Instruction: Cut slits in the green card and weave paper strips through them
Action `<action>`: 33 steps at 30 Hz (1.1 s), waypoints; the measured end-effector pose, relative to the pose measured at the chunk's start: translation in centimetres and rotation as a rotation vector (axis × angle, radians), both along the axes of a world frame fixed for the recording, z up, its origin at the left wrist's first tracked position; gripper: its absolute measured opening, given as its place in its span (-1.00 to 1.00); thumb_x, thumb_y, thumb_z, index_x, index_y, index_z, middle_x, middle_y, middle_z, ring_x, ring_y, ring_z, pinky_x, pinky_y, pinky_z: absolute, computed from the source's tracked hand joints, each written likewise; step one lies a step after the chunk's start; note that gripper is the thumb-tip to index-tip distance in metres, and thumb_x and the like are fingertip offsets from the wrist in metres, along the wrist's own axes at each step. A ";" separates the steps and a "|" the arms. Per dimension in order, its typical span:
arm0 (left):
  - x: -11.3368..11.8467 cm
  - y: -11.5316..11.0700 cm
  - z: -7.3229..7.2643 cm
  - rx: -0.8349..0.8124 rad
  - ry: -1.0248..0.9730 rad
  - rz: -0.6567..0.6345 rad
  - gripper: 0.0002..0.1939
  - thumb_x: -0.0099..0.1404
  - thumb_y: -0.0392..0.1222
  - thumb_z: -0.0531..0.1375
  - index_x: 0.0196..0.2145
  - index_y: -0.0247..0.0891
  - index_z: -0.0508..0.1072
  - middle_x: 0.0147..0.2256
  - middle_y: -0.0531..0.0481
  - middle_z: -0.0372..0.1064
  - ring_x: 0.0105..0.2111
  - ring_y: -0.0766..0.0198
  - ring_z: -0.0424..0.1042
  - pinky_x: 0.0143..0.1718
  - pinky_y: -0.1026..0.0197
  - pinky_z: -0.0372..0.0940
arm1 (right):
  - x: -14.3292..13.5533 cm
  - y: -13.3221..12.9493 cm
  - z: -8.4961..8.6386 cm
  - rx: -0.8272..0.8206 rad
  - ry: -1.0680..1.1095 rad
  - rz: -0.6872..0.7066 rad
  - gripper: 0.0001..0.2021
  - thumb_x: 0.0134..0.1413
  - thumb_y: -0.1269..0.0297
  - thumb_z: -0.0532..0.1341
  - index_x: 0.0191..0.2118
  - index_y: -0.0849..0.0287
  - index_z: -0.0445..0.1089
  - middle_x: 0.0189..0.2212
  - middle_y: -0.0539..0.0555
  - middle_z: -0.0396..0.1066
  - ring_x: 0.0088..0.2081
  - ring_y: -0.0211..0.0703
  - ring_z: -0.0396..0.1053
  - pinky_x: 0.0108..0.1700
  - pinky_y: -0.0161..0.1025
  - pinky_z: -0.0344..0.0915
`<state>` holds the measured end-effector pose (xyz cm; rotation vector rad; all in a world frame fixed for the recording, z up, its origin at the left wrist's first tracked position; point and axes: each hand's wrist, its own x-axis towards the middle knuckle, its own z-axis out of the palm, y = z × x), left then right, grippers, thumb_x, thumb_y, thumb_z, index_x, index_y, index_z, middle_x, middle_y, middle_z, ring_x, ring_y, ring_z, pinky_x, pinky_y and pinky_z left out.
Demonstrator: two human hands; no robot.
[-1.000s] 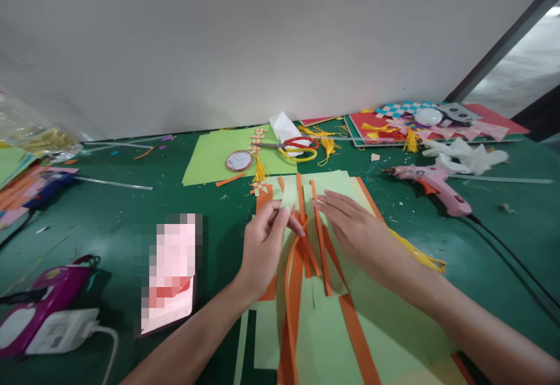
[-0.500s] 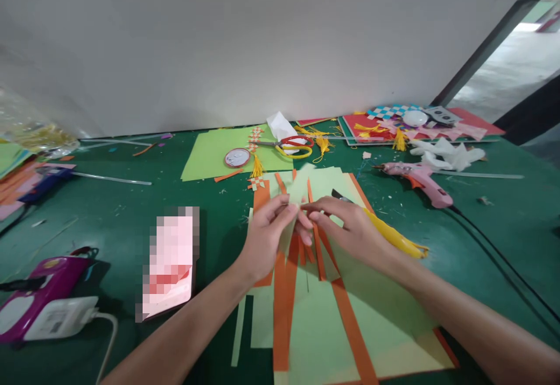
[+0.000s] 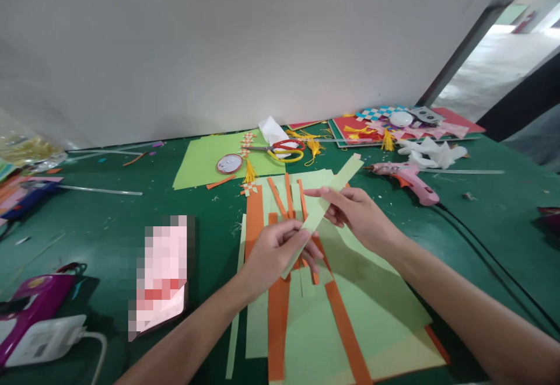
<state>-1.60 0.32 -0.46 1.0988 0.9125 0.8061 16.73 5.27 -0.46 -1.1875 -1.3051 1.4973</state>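
Observation:
A pale green paper strip (image 3: 326, 204) slants up to the right above the papers. My left hand (image 3: 275, 251) pinches its lower part between thumb and fingers. My right hand (image 3: 356, 216) is at the strip's upper part, the index finger behind it and the thumb near its edge; whether it grips the strip I cannot tell. Under both hands lie pale green sheets (image 3: 376, 315) with orange strips (image 3: 347, 332) across them, some short ones fanned out near my left fingers.
Beyond the sheets are scissors (image 3: 286, 150), a round tin (image 3: 230, 164) and yellow tassels. A pink glue gun (image 3: 409, 179) with a black cord lies right. On the left are a phone (image 3: 161, 274), a purple power strip (image 3: 39, 309) and a blue tool (image 3: 32, 198).
The green strip has swung out to the upper right. My left hand has moved slightly down, and my right hand has moved right, away from my left. The view has shifted slightly.

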 end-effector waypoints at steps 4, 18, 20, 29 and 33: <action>-0.1 0.1 -0.1 -0.028 -0.014 -0.026 -0.78 0.38 -0.10 0.17 -0.32 -0.31 0.45 -0.41 -0.09 0.53 -0.49 0.26 0.54 -0.40 0.25 0.39 | 0.0 -0.1 0.4 -0.031 0.062 0.016 -0.54 0.15 -0.05 0.21 -0.08 0.26 0.54 -0.63 -0.15 -0.09 -0.61 -0.38 -0.02 -0.57 -0.32 -0.10; -0.6 0.4 -0.2 -0.228 -0.215 0.008 -0.72 0.35 -0.11 0.19 -0.46 -0.33 0.40 -0.62 0.03 0.45 -0.74 0.41 0.37 -0.60 0.37 0.32 | -0.3 -0.8 0.2 -0.209 0.336 0.359 -0.76 0.09 0.17 0.34 -0.44 0.22 0.38 -0.54 -0.04 0.35 -0.53 -0.39 0.28 -0.49 -0.39 0.13; -0.5 0.4 -0.2 -0.268 -0.242 -0.010 -0.72 0.33 -0.11 0.21 -0.47 -0.33 0.40 -0.64 0.02 0.45 -0.76 0.41 0.35 -0.64 0.39 0.31 | -0.2 -0.8 0.1 -0.193 0.350 0.373 -0.78 0.08 0.20 0.35 -0.45 0.22 0.38 -0.54 -0.04 0.35 -0.53 -0.38 0.28 -0.47 -0.39 0.15; -0.2 0.0 -0.3 -0.303 -0.312 -0.104 -0.75 0.33 -0.08 0.23 -0.40 -0.32 0.42 -0.60 0.00 0.49 -0.75 0.39 0.39 -0.64 0.39 0.35 | -0.6 -1.2 -0.5 -0.196 0.377 0.311 -0.84 0.04 0.27 0.36 -0.43 0.20 0.39 -0.44 -0.01 0.41 -0.48 -0.36 0.28 -0.41 -0.35 0.14; -0.2 0.1 -0.4 -0.283 -0.308 -0.116 -0.76 0.34 -0.10 0.23 -0.39 -0.34 0.43 -0.58 -0.01 0.50 -0.68 0.38 0.46 -0.57 0.41 0.35 | -0.6 -1.3 -1.0 -0.246 0.408 0.224 -0.79 -0.02 0.28 0.39 -0.47 0.18 0.34 -0.31 -0.02 0.42 -0.48 -0.38 0.22 -0.39 -0.34 0.15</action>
